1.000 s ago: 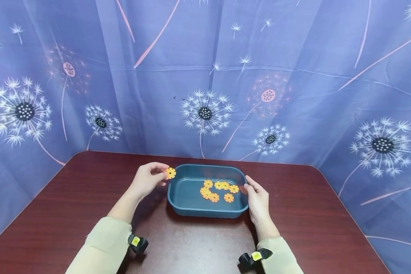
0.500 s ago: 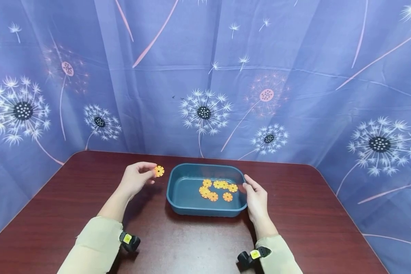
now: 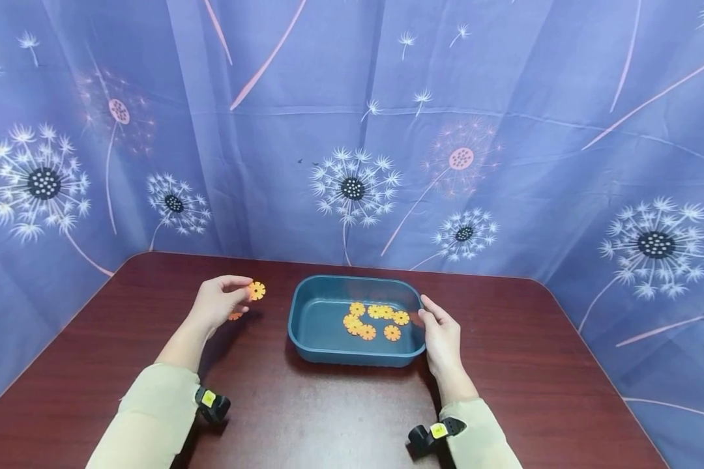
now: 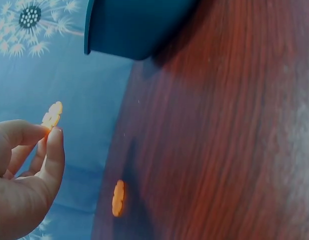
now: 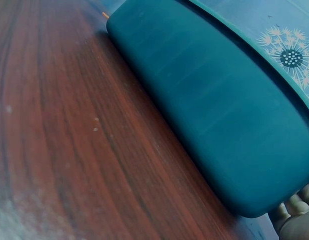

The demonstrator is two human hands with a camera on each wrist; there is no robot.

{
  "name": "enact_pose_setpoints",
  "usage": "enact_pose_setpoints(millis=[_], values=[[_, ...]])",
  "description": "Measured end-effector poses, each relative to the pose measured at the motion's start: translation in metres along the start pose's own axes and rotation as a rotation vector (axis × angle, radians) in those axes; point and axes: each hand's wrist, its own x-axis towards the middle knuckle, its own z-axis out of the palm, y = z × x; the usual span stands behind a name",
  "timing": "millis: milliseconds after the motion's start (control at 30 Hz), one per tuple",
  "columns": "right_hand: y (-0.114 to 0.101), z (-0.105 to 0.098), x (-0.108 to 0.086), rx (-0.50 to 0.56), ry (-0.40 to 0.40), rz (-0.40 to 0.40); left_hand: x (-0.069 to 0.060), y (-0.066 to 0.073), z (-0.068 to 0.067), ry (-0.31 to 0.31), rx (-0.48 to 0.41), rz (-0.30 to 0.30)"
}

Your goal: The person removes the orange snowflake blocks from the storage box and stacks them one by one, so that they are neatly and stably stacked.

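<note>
My left hand [image 3: 218, 302] pinches a yellow-orange flower-shaped disc [image 3: 257, 290] between thumb and fingertips, above the table to the left of a dark teal plastic tub. In the left wrist view the pinched disc [image 4: 53, 114] appears nearly edge-on. A second orange disc [image 4: 118, 198] lies on the table below that hand, mostly covered by it in the head view. At the right end of the tub [image 3: 352, 358], my right hand [image 3: 442, 339] grips the wall, thumb at the rim. Several similar discs [image 3: 392, 333] lie inside, mainly in the right half, some overlapping.
The tub stands near the back of a dark red-brown wooden table [image 3: 340, 417]. Behind the table's far edge hangs a blue curtain [image 3: 270, 195] with dandelion prints, which also runs along both sides.
The left hand has moved left with its disc, from beside the tub's left rim to farther out over the table. A disc on the table has come into sight beneath it. The right hand stays put.
</note>
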Motion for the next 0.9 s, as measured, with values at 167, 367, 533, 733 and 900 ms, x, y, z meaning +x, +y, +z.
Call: enact_pose_setpoints(millis=[167, 367, 533, 733, 900], values=[[0.000, 0.000, 0.000, -0.003, 0.001, -0.003, 0.002, -0.005, -0.008, 0.010, -0.023, -0.022], [-0.001, 0.000, 0.000, -0.032, -0.007, 0.017, 0.003, -0.014, -0.018, 0.020, -0.010, -0.035], [0.000, 0.000, 0.000, -0.027, -0.009, 0.018, 0.004, -0.019, -0.022, 0.046, 0.029, -0.052], [-0.001, 0.000, 0.000, -0.045, -0.014, 0.012, 0.005, -0.026, -0.025, 0.078, 0.052, -0.094], [-0.002, 0.000, 0.000, -0.046, -0.018, 0.020, 0.007, -0.032, -0.027, 0.090, 0.063, -0.138]])
